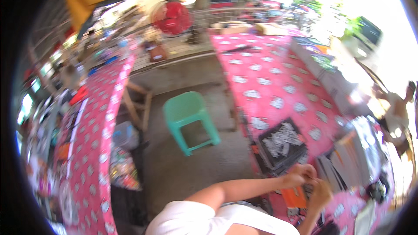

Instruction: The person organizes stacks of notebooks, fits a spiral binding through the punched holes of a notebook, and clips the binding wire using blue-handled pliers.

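My left hand (pixel 300 175) reaches across to the right side, its fingers closed in a pinch. Just below it, my right hand (pixel 321 195) is also closed, and the fingertips of the two meet. Whatever lies between them is too small and blurred to make out. Beyond my left hand a black tray (pixel 273 160) holds many small whitish pieces. An orange packet or card (pixel 294 197) is under my hands on the pink patterned tablecloth (pixel 278 82). To the right of the hands are stacked grey and black flat packs (pixel 348 161).
A green plastic stool (pixel 185 106) stands on the concrete floor between two cloth-covered tables. The left table (pixel 93 148) carries mixed goods along its far side. Below it sit a clear tub (pixel 125 135) and a bag of colourful items (pixel 124 167). A red fan (pixel 173 18) stands at the back.
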